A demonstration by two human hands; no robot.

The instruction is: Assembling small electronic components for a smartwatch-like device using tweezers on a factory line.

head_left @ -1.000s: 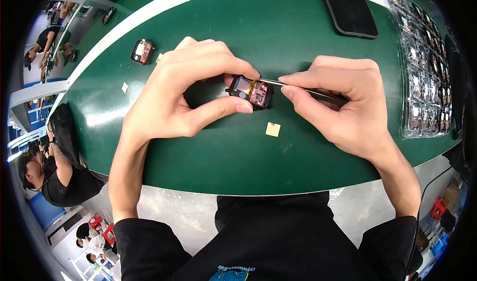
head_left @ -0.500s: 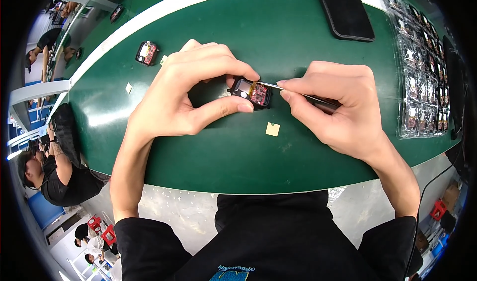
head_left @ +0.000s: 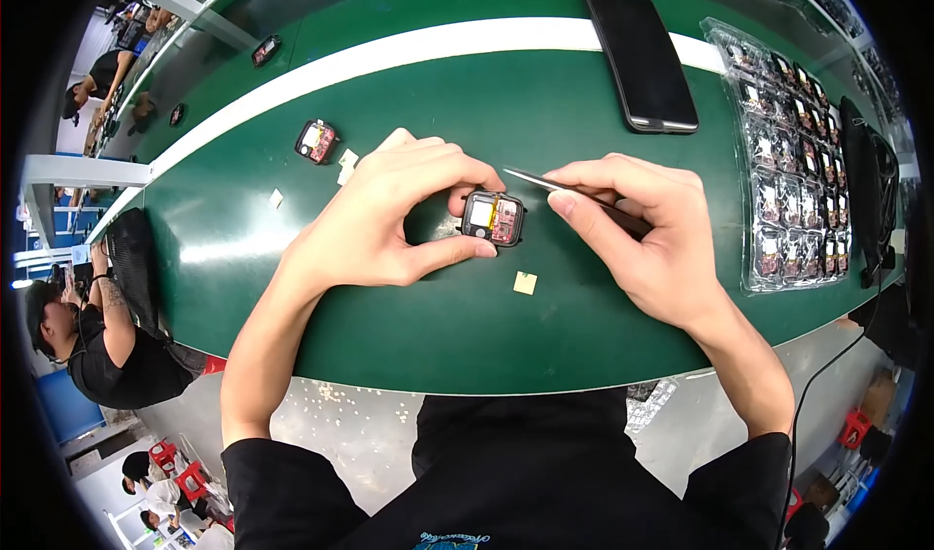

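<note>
Between the thumb and fingers of my left hand (head_left: pixel 389 214) is a small black watch case (head_left: pixel 493 218), its inside facing up. A red circuit board, a strip of amber tape and a pale rectangular part show within it. My right hand (head_left: pixel 637 224) pinches a pair of metal tweezers (head_left: pixel 593 198) like a pen. The tweezers' tip points left, just above the case's upper right corner and apart from it. A small yellow square of paper (head_left: pixel 525 283) lies on the green table just below the case.
A second open watch case (head_left: pixel 317 141) and small pale paper bits (head_left: pixel 347 164) lie to the left. A black phone (head_left: pixel 642 64) rests at the back. At right, a clear plastic tray (head_left: pixel 788 161) holds several watch parts. A person (head_left: pixel 112 336) sits at far left.
The tweezers' tip has drawn back from the tape on the watch case and lifted away. The case has been turned slightly in my left hand. My view has shifted.
</note>
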